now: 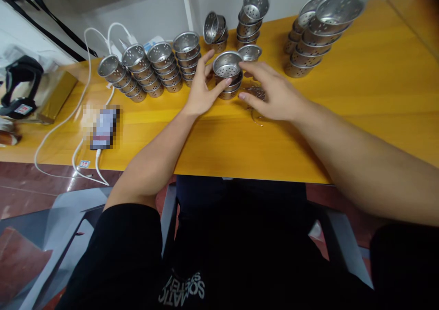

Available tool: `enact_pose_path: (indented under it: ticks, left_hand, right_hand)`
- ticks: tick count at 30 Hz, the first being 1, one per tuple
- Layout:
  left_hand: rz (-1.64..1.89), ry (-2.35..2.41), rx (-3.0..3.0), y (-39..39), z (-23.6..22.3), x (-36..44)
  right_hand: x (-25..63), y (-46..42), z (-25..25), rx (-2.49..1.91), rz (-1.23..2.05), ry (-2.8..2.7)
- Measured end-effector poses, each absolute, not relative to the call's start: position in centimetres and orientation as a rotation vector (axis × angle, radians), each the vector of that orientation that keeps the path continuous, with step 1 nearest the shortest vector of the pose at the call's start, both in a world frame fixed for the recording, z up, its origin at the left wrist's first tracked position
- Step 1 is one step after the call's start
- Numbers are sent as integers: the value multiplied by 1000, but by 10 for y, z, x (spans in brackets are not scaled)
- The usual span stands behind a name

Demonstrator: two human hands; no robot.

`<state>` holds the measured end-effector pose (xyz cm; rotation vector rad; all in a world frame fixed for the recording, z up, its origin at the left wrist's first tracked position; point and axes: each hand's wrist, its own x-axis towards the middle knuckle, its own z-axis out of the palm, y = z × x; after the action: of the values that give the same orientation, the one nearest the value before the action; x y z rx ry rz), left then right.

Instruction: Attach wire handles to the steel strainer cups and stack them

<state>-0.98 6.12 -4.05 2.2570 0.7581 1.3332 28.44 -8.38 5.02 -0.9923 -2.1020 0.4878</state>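
A short stack of perforated metal cups [227, 72] stands on the yellow table [360, 86] in front of me. My left hand [202, 88] is at the stack's left side, fingers spread and touching the cups. My right hand [270, 95] reaches in from the right, fingers stretched out over the top cup's rim and over some thin metal wire pieces [255, 113] lying on the table. Neither hand is wrapped round anything. A single cup [249, 52] sits just behind the stack.
Several stacks of the same cups [161, 67] line the back left, two more stacks [248, 19] stand behind, and a wide stack of larger strainers [318, 31] is at back right. A phone [103, 128] with white cables [73, 154] lies left, by the table's front edge.
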Motion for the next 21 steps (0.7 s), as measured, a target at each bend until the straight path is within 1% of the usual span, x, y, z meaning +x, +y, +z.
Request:
enact_pose_path:
  ticks: [6,10,16,21]
  left_hand:
    - [1234,699,2362,80,-57,-14]
    - [1264,705,2321,87,-63,-17]
    - [1279,685,2288,75,-50,-17]
    - [1092,814,2302,56,-29,-24]
  right_hand:
    - [289,-75,42,-953,395,-2083]
    - [290,-76,43,-968,402,-2090]
    - [287,-80,48,-1026,477,-2069]
    - [287,-78,43,-988,491,-2065]
